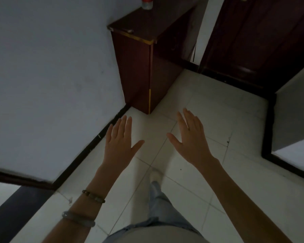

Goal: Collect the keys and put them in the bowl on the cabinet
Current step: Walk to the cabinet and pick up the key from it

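A dark red-brown cabinet (pixel 139 55) stands against the white wall ahead, its top at the upper middle. On the far end of that top sits a pale container with a red upper part (pixel 147 3), cut off by the frame edge. A small pale object (pixel 129 30) lies at the cabinet top's near edge; I cannot tell what it is. My left hand (pixel 119 139) and my right hand (pixel 189 137) are stretched out flat over the floor, backs up, fingers spread, holding nothing. No keys or bowl can be made out.
The white tiled floor (pixel 209 109) runs ahead to a dark wooden door (pixel 256 37) at the upper right. A white wall (pixel 47 76) with a black skirting borders the left. Another wall corner (pixel 291 116) juts in on the right. My leg and pale shoe (pixel 155 176) show below.
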{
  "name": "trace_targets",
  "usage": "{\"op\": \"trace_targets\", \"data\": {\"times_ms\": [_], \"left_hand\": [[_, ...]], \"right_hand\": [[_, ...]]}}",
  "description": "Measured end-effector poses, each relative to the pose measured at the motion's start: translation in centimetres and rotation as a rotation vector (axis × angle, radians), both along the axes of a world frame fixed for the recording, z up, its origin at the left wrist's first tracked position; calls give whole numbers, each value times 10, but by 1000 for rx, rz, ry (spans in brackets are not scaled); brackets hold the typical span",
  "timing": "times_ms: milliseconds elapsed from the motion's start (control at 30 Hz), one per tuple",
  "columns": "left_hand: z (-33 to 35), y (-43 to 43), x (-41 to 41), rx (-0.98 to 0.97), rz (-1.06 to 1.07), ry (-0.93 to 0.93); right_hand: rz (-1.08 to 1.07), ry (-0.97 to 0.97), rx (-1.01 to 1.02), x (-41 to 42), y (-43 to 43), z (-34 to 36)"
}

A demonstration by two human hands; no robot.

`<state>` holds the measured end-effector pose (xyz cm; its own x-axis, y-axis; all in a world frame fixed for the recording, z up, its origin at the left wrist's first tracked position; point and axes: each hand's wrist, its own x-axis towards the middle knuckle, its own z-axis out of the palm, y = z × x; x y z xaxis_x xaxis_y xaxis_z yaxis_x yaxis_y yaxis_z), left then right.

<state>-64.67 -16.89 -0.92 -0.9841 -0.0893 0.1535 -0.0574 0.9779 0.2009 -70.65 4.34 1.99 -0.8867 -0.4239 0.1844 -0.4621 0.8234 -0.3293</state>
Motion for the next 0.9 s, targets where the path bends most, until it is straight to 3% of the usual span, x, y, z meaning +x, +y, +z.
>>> {"op": "trace_targets", "data": {"times_ms": [300,900], "left_hand": [[28,-30,-175,-33,37,30],[30,-136,-479,9,55,60]], "right_hand": [[74,-21,-69,-189,-37,14],[92,98,-60,-483,-148,17]]}}
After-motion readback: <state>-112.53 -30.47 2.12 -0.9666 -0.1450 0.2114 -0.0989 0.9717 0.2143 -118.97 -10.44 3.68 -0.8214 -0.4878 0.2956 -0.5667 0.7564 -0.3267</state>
